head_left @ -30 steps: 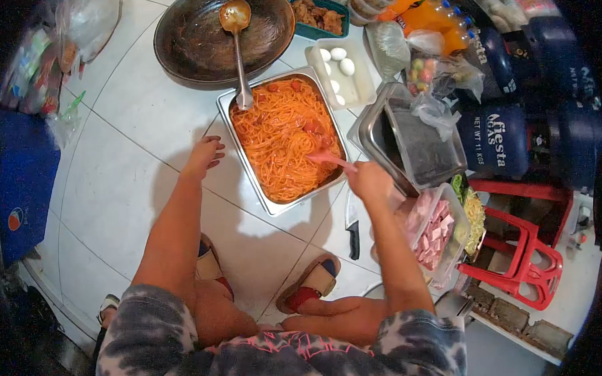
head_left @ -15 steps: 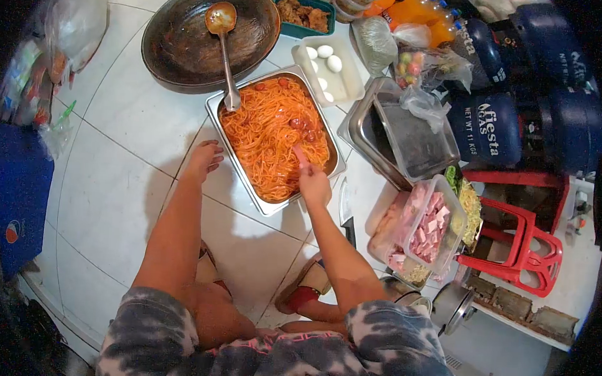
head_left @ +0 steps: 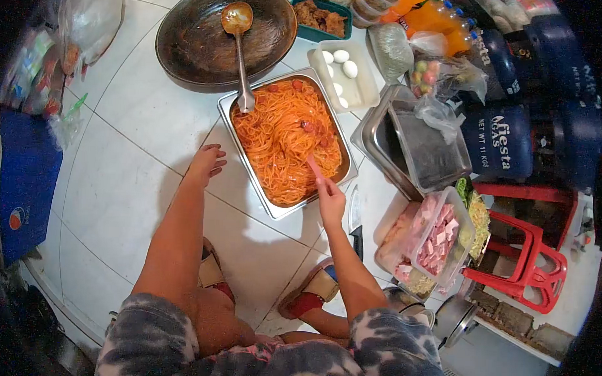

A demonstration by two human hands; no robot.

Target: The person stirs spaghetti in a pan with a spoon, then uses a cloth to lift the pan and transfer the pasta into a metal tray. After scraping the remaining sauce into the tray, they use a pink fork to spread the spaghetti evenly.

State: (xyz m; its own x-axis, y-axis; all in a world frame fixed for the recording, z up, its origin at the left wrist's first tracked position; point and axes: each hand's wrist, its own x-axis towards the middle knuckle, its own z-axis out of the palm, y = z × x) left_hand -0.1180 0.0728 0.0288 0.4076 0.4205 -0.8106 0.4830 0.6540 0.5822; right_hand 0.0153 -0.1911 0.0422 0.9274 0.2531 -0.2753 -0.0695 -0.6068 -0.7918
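Observation:
A rectangular metal tray point(head_left: 249, 179) on the tiled floor holds red-sauced spaghetti point(head_left: 276, 144) with slices of red sausage on it. My right hand point(head_left: 330, 197) is closed on the handle of a pink utensil point(head_left: 314, 166) over the tray's lower right part; the utensil's tip is down in the noodles. Left of the tray, my left hand point(head_left: 208, 163) hangs with its fingers apart and nothing in it. A large metal ladle point(head_left: 240, 63) rests with its bowl in a dark wok point(head_left: 187, 41) and its handle end over the tray's upper left corner.
A box of white eggs point(head_left: 364, 91) stands behind the tray. To the right are stacked metal pans point(head_left: 382, 151), a knife point(head_left: 356, 220), a tub of diced pink meat point(head_left: 438, 242), a red stool point(head_left: 530, 262) and blue gas cylinders point(head_left: 498, 138). A blue bag point(head_left: 26, 185) is at far left.
The view has shifted, so everything sits slightly further right. My right hand has drawn the pink utensil a little toward the tray's right side, and the noodles in the middle are heaped differently.

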